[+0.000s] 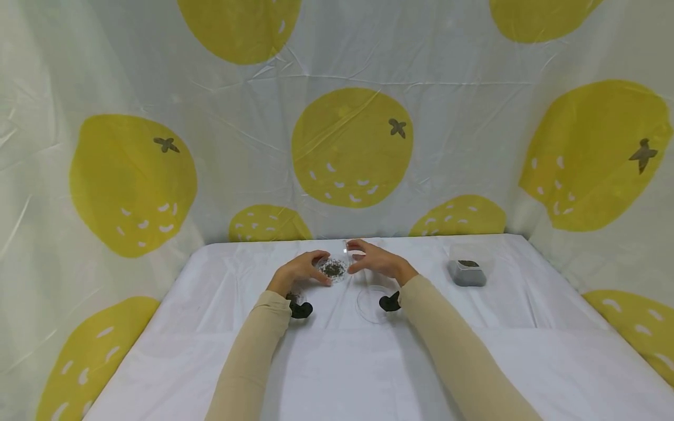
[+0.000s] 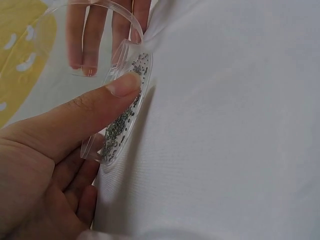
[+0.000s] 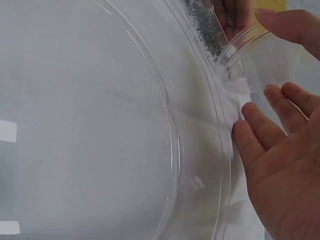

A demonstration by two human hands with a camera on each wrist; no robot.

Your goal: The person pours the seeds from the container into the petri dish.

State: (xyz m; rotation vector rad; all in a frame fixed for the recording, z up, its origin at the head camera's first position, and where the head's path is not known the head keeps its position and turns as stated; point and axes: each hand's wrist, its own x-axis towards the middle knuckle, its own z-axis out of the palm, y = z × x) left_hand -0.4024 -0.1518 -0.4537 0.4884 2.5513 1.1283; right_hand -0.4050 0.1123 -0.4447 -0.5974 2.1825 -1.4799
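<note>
Your left hand [image 1: 302, 271] pinches the petri dish [image 1: 337, 280] of dark granules [image 1: 333, 268] near the table's [image 1: 337, 374] far edge, your right hand [image 1: 378, 261] grips a clear lid [image 3: 272, 57] between thumb and fingers; filling looks done, covering seems left.

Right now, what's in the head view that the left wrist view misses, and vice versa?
Head only: the tub with dark contents at the right, and a clear round piece lying on the cloth by the right forearm.

Left wrist only: the left thumbnail close up against the dish, and the dark grains seen side-on through its clear wall.

Both: left grip on that dish of grains, right grip holding a clear lid-like piece beside it.
</note>
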